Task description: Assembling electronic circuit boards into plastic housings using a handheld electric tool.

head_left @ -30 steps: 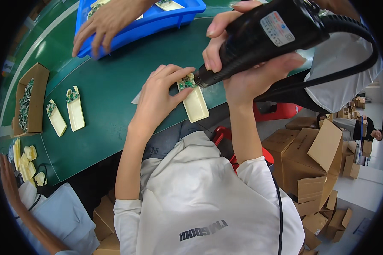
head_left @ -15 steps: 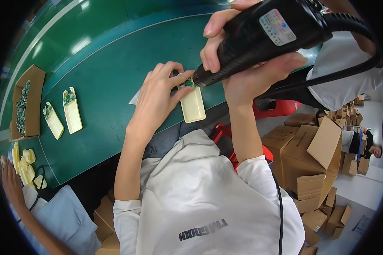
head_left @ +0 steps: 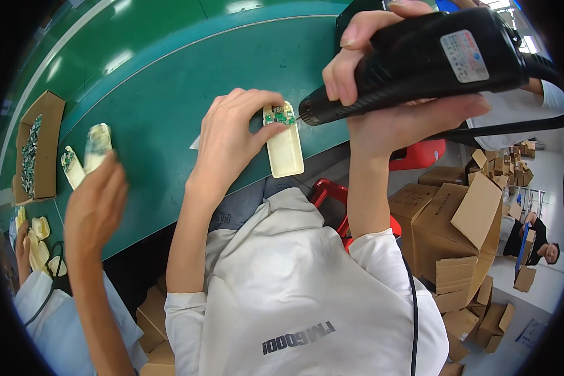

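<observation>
So the cream plastic shell (head_left: pixel 286 153) is on the green table (head_left: pixel 188 172), well to the right of the cardboard box (head_left: pixel 51 150) full of little boards, with a green circuit board (head_left: pixel 282 118) in the end away from the wearer. The left hand (head_left: pixel 232 135) has that end pinched between thumb and fingers. The right hand (head_left: pixel 388 122) is wrapped snugly around a fat black power tool (head_left: pixel 413 66), even farther right of the box, its thin bit right at the board's edge; can't tell if it's actually touching. Two other shells (head_left: pixel 97 141) sit just right of the box, with a co-worker's blurry hand (head_left: pixel 97 207) at one; can't make out that grip. I'd guess the shell's light, stiffish and kinda slick, so it could skate around under the tool. The board looks like the fragile bit, so I'd hold the shell by its side walls and keep fingertips off the components.
</observation>
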### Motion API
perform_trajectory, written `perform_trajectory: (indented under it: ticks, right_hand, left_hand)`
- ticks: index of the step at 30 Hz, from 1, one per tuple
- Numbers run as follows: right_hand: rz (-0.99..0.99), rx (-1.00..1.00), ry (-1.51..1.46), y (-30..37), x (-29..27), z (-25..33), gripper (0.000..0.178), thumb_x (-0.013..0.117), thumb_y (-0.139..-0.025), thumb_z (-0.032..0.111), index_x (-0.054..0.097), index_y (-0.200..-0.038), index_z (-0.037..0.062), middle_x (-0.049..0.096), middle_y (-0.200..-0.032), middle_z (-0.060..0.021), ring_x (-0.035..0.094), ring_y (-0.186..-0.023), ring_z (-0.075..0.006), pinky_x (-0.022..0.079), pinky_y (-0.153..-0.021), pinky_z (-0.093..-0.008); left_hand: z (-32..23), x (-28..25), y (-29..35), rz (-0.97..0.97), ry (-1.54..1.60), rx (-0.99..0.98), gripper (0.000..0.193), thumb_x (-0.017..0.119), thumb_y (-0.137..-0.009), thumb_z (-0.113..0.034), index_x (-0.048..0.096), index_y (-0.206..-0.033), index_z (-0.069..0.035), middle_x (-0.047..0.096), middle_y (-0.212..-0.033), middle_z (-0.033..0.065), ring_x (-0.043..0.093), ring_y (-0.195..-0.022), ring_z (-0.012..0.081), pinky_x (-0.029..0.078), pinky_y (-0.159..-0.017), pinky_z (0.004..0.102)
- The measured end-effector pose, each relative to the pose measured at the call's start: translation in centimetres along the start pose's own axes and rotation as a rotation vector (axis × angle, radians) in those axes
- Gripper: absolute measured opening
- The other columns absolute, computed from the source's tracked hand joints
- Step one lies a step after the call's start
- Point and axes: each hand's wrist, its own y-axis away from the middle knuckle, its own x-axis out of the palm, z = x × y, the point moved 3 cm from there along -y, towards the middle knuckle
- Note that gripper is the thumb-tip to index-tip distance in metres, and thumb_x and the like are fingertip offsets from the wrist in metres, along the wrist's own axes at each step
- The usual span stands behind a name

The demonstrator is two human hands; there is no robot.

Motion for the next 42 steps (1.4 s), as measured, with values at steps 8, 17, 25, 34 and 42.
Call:
perform_trajectory:
  ticks: [8, 17, 25, 34, 42]
  right_hand:
    - [-0.018, 0.036, 0.005, 0.0, -0.9, 0.2, 0.103, 0.030, -0.078, 0.090, 0.044, -0.114, -0.0055, 0.059, -0.077, -0.0198, 0.051, -0.041, -0.0147, 0.038, -0.037, -0.0208]
    - [0.058, 0.065, -0.042, 0.0, 0.0, 0.1, 0.111, 0.031, -0.074, 0.093, 0.042, -0.118, -0.0084, 0.058, -0.082, -0.0191, 0.050, -0.043, -0.0126, 0.037, -0.039, -0.0197]
    - [0.090, 0.076, -0.037, 0.1, 0.4, 0.4, 0.113, 0.036, -0.072, 0.093, 0.041, -0.121, -0.0091, 0.058, -0.084, -0.0190, 0.050, -0.044, -0.0121, 0.037, -0.040, -0.0201]
    - [0.151, 0.105, -0.127, 0.1, 0.7, -0.5, 0.112, 0.042, -0.074, 0.089, 0.041, -0.125, -0.0102, 0.059, -0.085, -0.0186, 0.053, -0.049, -0.0111, 0.039, -0.046, -0.0196]
    - [0.098, 0.061, -0.065, 0.3, 0.7, 0.1, 0.111, 0.042, -0.074, 0.089, 0.042, -0.123, -0.0101, 0.059, -0.084, -0.0182, 0.053, -0.050, -0.0111, 0.040, -0.046, -0.0197]
  left_hand:
    - [0.0, 0.1, 0.0, -0.037, -0.101, 0.073, 0.029, 0.081, -0.070, -0.011, 0.068, -0.096, -0.007, 0.069, -0.100, 0.0038, 0.063, -0.093, 0.0226, 0.045, -0.085, 0.0341]
    - [0.0, 0.1, 0.0, -0.043, -0.066, 0.054, 0.030, 0.082, -0.068, -0.012, 0.065, -0.091, -0.004, 0.067, -0.094, 0.0037, 0.060, -0.091, 0.0245, 0.046, -0.083, 0.0346]
    - [0.2, 0.0, 0.2, -0.075, -0.036, 0.087, 0.030, 0.081, -0.069, -0.013, 0.064, -0.091, -0.005, 0.065, -0.091, 0.0035, 0.059, -0.089, 0.0245, 0.045, -0.081, 0.0352]
    - [0.3, 0.1, 0.0, -0.059, -0.046, 0.081, 0.029, 0.081, -0.068, -0.012, 0.067, -0.093, -0.006, 0.066, -0.088, 0.0027, 0.059, -0.086, 0.0235, 0.045, -0.080, 0.0356]
    - [0.3, 0.1, 0.0, -0.057, -0.027, 0.083, 0.030, 0.081, -0.067, -0.012, 0.067, -0.093, -0.006, 0.066, -0.088, 0.0028, 0.059, -0.086, 0.0238, 0.045, -0.080, 0.0355]
